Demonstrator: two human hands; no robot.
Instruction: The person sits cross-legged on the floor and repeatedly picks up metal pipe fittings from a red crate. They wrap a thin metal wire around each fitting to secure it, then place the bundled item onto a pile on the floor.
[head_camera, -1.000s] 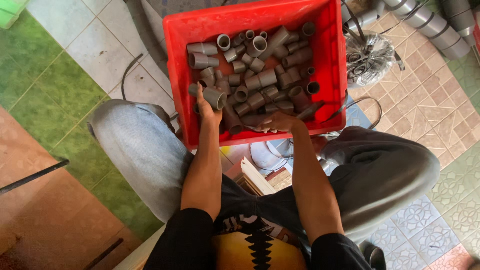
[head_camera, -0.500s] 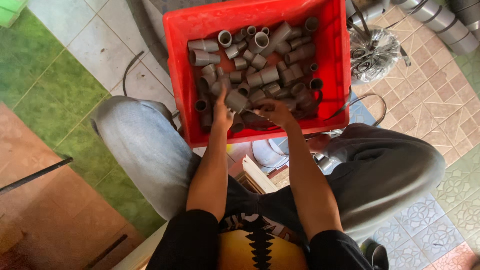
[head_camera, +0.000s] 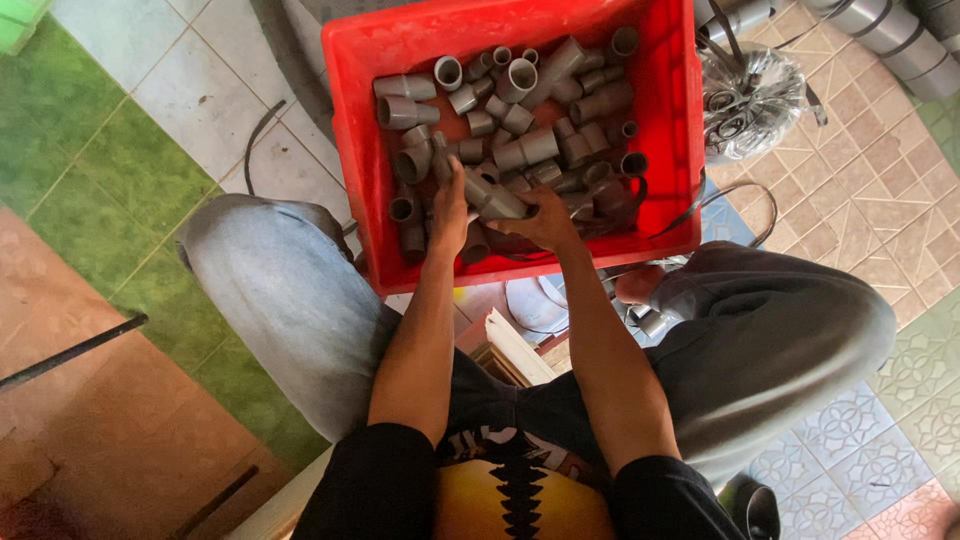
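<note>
Over green, white and patterned floor tiles (head_camera: 120, 160) sits a red crate (head_camera: 680, 120).

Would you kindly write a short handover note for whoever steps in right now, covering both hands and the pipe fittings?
Left hand: inside the red crate, fingers among the grey pipe fittings; whether it grips one is unclear.
Right hand: in the crate's near side, closed on a grey elbow fitting.
Things: the crate sits on the tiled floor in front of the seated person's knees, with fittings loose in one heap. A bundle of fittings in clear plastic wrap lies to its right.
Done: one fitting is in hand.
Left: nearly all the fittings lie in the crate.
</note>
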